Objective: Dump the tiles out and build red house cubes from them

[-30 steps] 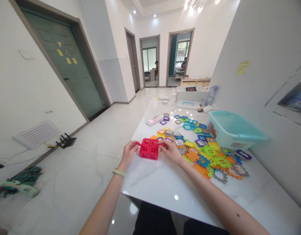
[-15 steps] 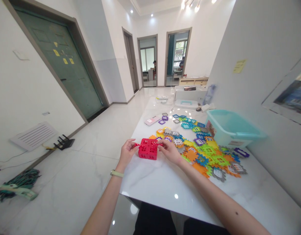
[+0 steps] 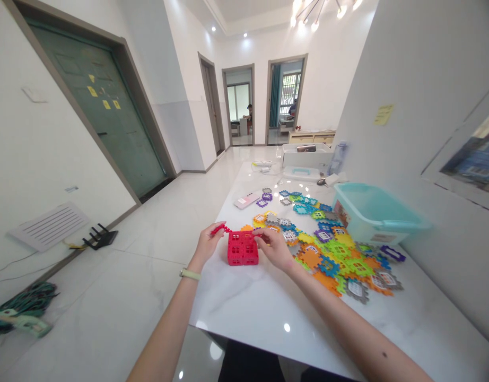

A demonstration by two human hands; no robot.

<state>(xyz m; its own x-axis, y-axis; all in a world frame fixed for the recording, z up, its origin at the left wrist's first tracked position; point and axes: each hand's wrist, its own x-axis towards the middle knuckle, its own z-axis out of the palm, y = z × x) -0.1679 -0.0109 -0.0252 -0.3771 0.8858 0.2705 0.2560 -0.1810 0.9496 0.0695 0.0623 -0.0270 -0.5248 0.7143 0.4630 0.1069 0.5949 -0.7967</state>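
Note:
A low red box of interlocking window-patterned panels (image 3: 243,249) rests on the white table near its left edge. My left hand (image 3: 205,244), with a pale green watch band on its wrist, pinches a small red toothed piece (image 3: 219,228) just left of the box's far left corner. My right hand (image 3: 274,246) has its fingertips closed on the box's right far edge. Right of the hands, many loose toothed building panels (image 3: 334,257) lie spread in orange, green, blue, yellow, grey and purple.
A turquoise plastic tub (image 3: 382,220) stands at the right by the wall. A pink phone (image 3: 247,200) lies beyond the box. Farther back are a white box (image 3: 307,158), a lid (image 3: 301,173) and a clear bottle (image 3: 338,158). The table (image 3: 244,302) ends close to my left forearm.
My left hand has drawn the small red piece up and away from the box's left side. The box sits slightly lower and more to the right in view.

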